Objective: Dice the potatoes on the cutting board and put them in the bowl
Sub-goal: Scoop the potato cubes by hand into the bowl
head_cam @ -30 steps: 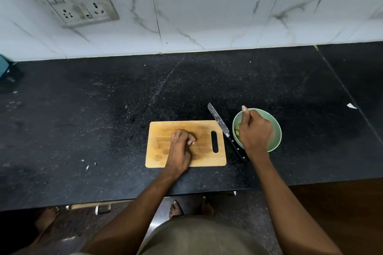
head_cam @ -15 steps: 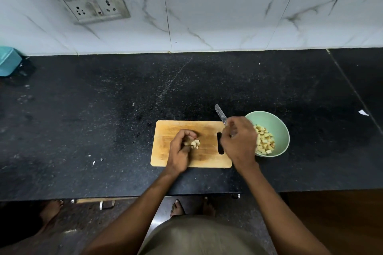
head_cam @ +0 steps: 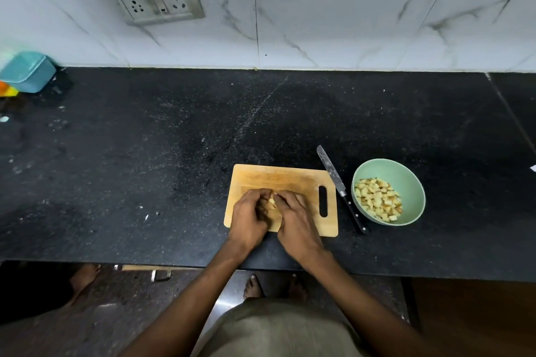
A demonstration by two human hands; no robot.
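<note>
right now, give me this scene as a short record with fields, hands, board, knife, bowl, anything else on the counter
left hand: on the cutting board, fingers curled round a few potato cubes
right hand: on the board, cupped against the same cubes
potato cubes: small pile between the two hands, mostly hidden
cutting board: wooden, on the black counter, handle slot at its right end
knife: lying on the counter between board and bowl, nobody holding it
bowl: green, right of the knife, holds diced potato
teal container: far left, by the wall
</note>
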